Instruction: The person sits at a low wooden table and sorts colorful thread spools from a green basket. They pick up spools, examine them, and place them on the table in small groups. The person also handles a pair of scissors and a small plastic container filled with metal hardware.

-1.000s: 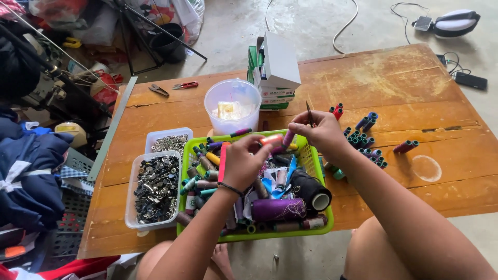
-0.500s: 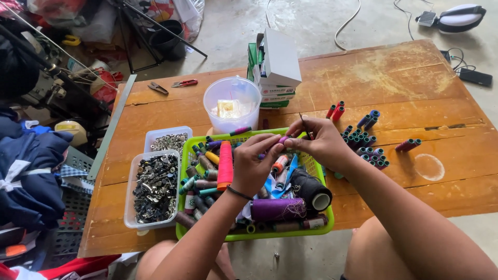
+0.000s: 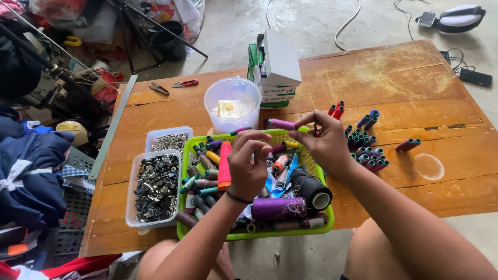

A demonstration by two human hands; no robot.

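Item, worktable: our left hand [image 3: 248, 168] hovers over the green basket [image 3: 290, 232] of thread spools, fingers curled inward and nearly closed, pinching something too small for us to name; it may be a thread end.

Item: our right hand [image 3: 324, 141] closed on a thin dark needle-like tool [image 3: 314, 118], held upright between thumb and forefinger, just above the basket's far rim; a purple spool [image 3: 281, 124] lies against those fingers, though we cannot tell whether it is gripped.

Item: step in hand, as we judge it, is bringing thread to the tool; the next move calls for steady, close alignment of both hands.

Item, adjacent: clear tub [image 3: 232, 103]; two trays of metal fittings [image 3: 154, 182]; loose bobbins [image 3: 364, 142] beside the right wrist.
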